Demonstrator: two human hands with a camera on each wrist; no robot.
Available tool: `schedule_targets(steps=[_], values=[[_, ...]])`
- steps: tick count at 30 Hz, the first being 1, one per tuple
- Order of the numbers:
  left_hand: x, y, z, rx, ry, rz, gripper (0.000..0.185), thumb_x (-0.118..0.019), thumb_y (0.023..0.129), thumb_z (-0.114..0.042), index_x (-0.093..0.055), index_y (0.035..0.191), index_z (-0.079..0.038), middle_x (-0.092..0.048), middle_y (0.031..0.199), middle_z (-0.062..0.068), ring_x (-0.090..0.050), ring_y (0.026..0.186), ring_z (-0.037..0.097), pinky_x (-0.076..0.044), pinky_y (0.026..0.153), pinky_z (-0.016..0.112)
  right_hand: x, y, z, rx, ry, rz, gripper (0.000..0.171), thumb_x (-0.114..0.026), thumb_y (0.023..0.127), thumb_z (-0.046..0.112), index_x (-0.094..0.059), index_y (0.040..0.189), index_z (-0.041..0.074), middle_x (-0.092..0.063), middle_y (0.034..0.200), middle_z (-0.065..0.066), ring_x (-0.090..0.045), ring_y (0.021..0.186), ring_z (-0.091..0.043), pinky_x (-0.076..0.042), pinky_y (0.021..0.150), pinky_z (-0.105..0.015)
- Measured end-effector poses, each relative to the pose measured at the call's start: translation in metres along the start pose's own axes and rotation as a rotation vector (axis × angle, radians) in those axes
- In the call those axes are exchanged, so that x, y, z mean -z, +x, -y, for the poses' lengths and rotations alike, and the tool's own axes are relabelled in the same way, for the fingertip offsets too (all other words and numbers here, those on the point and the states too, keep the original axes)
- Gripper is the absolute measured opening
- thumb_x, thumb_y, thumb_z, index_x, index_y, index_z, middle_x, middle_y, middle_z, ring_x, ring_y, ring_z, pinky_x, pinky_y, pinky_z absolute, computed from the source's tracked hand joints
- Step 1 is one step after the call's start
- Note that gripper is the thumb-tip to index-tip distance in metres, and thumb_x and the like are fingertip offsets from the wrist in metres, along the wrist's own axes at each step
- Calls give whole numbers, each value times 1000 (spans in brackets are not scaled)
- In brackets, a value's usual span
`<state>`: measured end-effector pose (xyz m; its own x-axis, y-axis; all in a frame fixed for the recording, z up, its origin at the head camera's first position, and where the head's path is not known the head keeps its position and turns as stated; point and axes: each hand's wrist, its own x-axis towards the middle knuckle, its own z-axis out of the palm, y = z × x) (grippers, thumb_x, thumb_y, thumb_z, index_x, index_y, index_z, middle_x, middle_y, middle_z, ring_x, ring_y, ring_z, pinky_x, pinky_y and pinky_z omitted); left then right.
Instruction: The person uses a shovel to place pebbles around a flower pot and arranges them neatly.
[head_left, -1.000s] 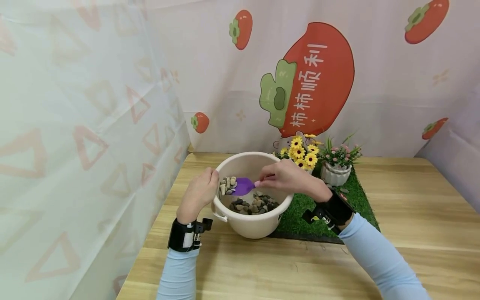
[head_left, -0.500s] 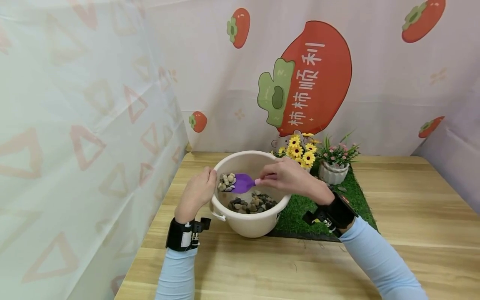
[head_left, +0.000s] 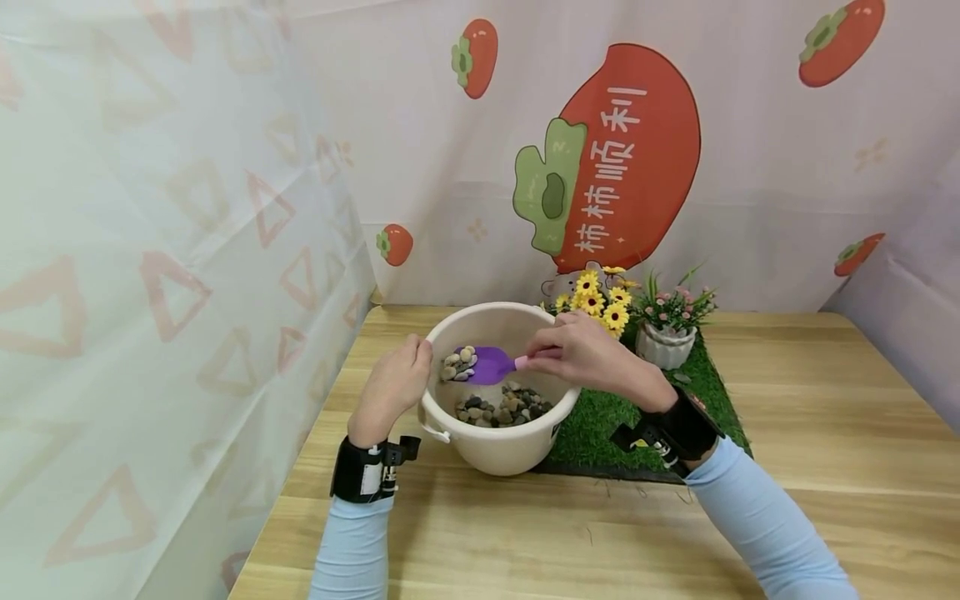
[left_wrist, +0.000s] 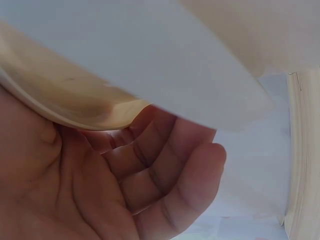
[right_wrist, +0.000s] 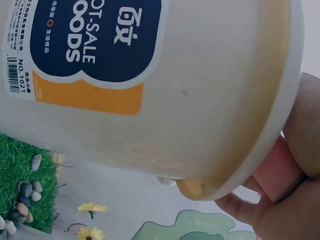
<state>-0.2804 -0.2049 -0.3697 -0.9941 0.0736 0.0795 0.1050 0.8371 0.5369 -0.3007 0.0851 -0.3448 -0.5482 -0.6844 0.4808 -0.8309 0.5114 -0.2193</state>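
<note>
1. Bucket (head_left: 498, 446): the cream plastic tub stood near the left edge of a wooden table (head_left: 825, 500), its right side just beside a mat of fake grass (head_left: 600, 433). A layer of pebbles (head_left: 504, 408) lay in its bottom.
2. Left hand (head_left: 393, 385): it gripped the bucket's near-left rim, fingers curled under the lip, as the left wrist view showed, steadying the tub.
3. Right hand (head_left: 581, 354): it pinched the pink handle of a purple scoop (head_left: 491, 365), held level above the pebble layer, inside the rim.
4. Load of stones (head_left: 459, 363): a small heap sat on the scoop's blade, clear of the pile below.
5. The step in hand looked like lifting a scoopful out. The next move would call for keeping the blade level while clearing the rim, likely toward the flower pots (head_left: 667, 342) on the grass.
</note>
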Motion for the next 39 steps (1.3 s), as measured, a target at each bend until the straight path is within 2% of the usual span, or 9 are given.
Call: schedule_targets(steps=[4,11,19,23,31,39], values=[[0,0,0,5,-14,-2,43,-23,106,-34,-54,114,-5,-61,92,15,-61,82,27,-48,67,35,5,-1,-1,12,16,-6,8,-78,82,30,-77,86,23,-69,76,11,-47,68,-9,-33,70,-27],[-1,-1,1,14,-38,-5,43,-25,106,-34,-55,116,-5,-64,98,16,-64,84,27,-50,67,35,13,-4,-2,-2,0,15,4,-75,86,28,-76,89,25,-66,75,13,-37,71,-7,-30,77,-29],[2,-1,1,9,-19,-9,43,-25,106,-33,-55,116,-4,-64,94,15,-64,82,26,-48,64,33,29,-5,-1,-16,-20,15,8,-75,85,31,-76,88,24,-64,74,13,-38,70,-8,-32,73,-28],[2,-1,0,-1,-15,-13,43,-25,106,-33,-56,116,-4,-64,94,15,-64,82,26,-49,66,35,36,-9,-4,-28,-15,8,7,-75,86,31,-76,89,24,-63,74,13,-38,71,-6,-34,69,-26],[0,0,2,-20,-10,-25,44,-25,106,-32,-56,117,-3,-64,94,15,-64,84,28,-50,70,39,54,-18,-7,-77,-29,25,6,-73,88,29,-74,93,27,-63,79,16,-41,77,-5,-35,73,-24],[0,0,2,-15,-18,-29,44,-24,106,-33,-56,114,-4,-64,96,16,-64,87,30,-51,75,43,68,-25,-11,-122,-55,26,7,-73,88,31,-74,94,28,-64,82,17,-40,76,-4,-36,69,-24]])
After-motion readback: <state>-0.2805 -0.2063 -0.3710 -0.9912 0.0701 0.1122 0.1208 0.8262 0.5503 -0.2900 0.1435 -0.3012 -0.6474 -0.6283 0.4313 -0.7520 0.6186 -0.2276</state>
